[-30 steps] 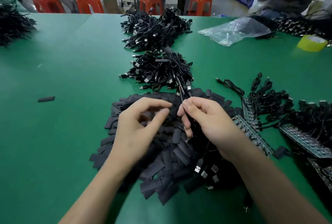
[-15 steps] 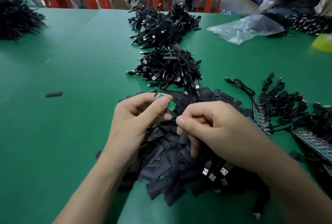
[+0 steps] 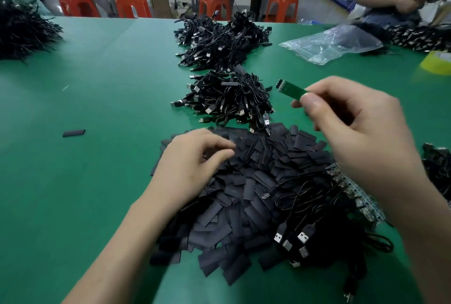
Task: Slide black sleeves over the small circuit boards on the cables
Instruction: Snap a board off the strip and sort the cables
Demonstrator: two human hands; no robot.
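On the green bench [image 3: 92,98], a broad heap of flat black sleeves [image 3: 256,181] lies in the middle of the head view; every place below is given from that heap.

The left hand [image 3: 192,167] rests on the heap's left part, its fingers [image 3: 225,144] loosely curled and touching the sleeves on top. Whether they have hold of a sleeve cannot be told.

The right hand [image 3: 353,128] is raised above the heap's far right side. Its thumb and forefinger pinch one end of a small green circuit board [image 3: 291,90], which sticks out to the left, bare, with no sleeve on it. The cable on this board is hidden by the hand.

On the heap's near right edge lies a bunch of black cables with USB plugs [image 3: 292,238]. Just right of the heap are strips of joined circuit boards [image 3: 353,191], partly under the right forearm.

Beyond the heap sits a bundle of coiled cables [image 3: 229,101], and farther beyond it a second, larger bundle [image 3: 219,37].

Well to the left of the heap a lone sleeve [image 3: 74,133] lies flat on the bench.

Far beyond and to the right are a clear plastic bag [image 3: 334,42] and a yellow tape roll [image 3: 436,62].
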